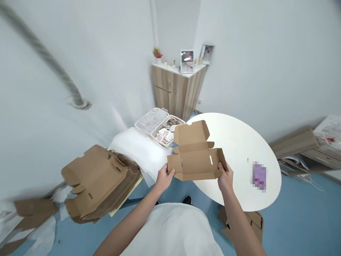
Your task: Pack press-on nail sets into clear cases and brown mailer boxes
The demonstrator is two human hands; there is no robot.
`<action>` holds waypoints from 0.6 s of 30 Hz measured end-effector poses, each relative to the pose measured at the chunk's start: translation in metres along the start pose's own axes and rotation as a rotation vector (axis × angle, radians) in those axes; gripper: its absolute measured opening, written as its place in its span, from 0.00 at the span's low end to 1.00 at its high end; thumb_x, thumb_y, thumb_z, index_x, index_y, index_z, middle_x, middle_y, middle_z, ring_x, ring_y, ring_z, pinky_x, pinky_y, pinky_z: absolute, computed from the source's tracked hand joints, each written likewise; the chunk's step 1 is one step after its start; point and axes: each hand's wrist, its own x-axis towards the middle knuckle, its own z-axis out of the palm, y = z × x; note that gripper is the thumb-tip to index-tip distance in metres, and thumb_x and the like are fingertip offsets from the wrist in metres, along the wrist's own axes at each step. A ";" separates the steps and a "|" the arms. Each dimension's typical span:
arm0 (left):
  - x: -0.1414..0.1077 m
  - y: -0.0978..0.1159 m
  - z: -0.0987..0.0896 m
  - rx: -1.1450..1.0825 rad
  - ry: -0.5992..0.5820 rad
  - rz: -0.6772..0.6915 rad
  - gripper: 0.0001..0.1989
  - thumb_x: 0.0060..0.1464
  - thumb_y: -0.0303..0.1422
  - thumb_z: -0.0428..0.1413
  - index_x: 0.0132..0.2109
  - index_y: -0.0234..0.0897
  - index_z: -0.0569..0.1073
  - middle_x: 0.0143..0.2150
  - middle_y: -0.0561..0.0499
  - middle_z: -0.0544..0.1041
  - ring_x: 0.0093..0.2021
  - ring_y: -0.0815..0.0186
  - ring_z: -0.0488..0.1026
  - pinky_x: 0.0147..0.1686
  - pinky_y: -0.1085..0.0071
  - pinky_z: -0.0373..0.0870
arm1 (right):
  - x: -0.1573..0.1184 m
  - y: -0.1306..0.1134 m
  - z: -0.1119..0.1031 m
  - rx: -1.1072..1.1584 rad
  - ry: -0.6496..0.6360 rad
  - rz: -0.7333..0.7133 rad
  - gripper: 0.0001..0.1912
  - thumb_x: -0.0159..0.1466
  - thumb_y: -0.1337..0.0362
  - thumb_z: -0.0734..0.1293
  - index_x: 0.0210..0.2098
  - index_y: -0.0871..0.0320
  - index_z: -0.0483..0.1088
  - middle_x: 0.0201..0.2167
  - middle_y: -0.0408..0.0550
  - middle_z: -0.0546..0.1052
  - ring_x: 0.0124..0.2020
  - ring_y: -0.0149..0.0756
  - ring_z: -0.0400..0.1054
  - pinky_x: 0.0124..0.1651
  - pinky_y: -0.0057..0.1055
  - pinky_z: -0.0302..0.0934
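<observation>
An unfolded brown cardboard box point(195, 161) is held up in front of my body, over the near left edge of the white round table point(231, 135). My left hand point(164, 177) pinches its left side flap near the lower corner. On the other side, my right hand point(225, 176) grips the right flap, which is bent upward. The box's wide upper panel lies spread away from me, with small tabs sticking out at the sides. To my left, a tall stack of similar flat cardboard boxes point(98, 181) is piled up.
White foam sheets point(138, 149) and an open plastic basket point(166, 133) of small printed cards lie behind the stack. A purple pixelated item point(259, 176) is on the table. A wooden cabinet point(173, 89) stands at the back; a cardboard carton point(254, 224) sits under the table.
</observation>
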 end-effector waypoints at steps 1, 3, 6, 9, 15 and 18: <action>0.003 0.000 0.014 0.050 -0.035 -0.005 0.13 0.51 0.33 0.48 0.44 0.35 0.65 0.40 0.47 0.73 0.38 0.66 0.71 0.38 0.68 0.69 | 0.000 0.006 -0.017 -0.010 0.037 0.017 0.25 0.56 0.54 0.62 0.50 0.57 0.63 0.50 0.50 0.68 0.48 0.41 0.63 0.45 0.37 0.61; 0.010 0.000 0.039 0.166 -0.083 0.003 0.11 0.51 0.33 0.47 0.41 0.34 0.66 0.36 0.48 0.72 0.35 0.67 0.71 0.35 0.70 0.69 | -0.001 0.016 -0.048 -0.051 0.088 0.058 0.26 0.56 0.52 0.61 0.51 0.57 0.62 0.49 0.51 0.68 0.46 0.41 0.65 0.42 0.35 0.63; 0.020 -0.001 0.072 0.351 -0.119 0.073 0.09 0.51 0.34 0.47 0.35 0.34 0.68 0.34 0.48 0.70 0.33 0.67 0.69 0.32 0.71 0.67 | -0.004 0.025 -0.089 -0.147 0.099 0.153 0.26 0.57 0.49 0.58 0.49 0.58 0.63 0.45 0.52 0.71 0.41 0.40 0.67 0.36 0.33 0.64; 0.028 -0.005 0.097 0.507 -0.169 0.140 0.09 0.51 0.35 0.47 0.31 0.34 0.67 0.31 0.50 0.67 0.30 0.68 0.66 0.29 0.71 0.65 | -0.007 0.033 -0.121 -0.259 0.112 0.187 0.23 0.58 0.49 0.56 0.44 0.58 0.66 0.42 0.51 0.72 0.41 0.40 0.66 0.37 0.32 0.63; 0.044 -0.014 0.124 0.661 -0.328 0.184 0.09 0.51 0.34 0.46 0.31 0.34 0.68 0.26 0.52 0.66 0.26 0.69 0.64 0.27 0.72 0.61 | -0.014 0.057 -0.149 -0.336 0.150 0.242 0.18 0.57 0.55 0.56 0.37 0.60 0.69 0.36 0.50 0.72 0.39 0.39 0.65 0.40 0.32 0.59; 0.053 -0.019 0.130 0.661 -0.374 0.179 0.11 0.51 0.32 0.47 0.39 0.34 0.69 0.29 0.51 0.69 0.27 0.68 0.65 0.28 0.71 0.62 | -0.016 0.062 -0.148 -0.326 0.067 0.307 0.17 0.54 0.60 0.57 0.37 0.61 0.69 0.35 0.49 0.74 0.36 0.38 0.66 0.38 0.31 0.60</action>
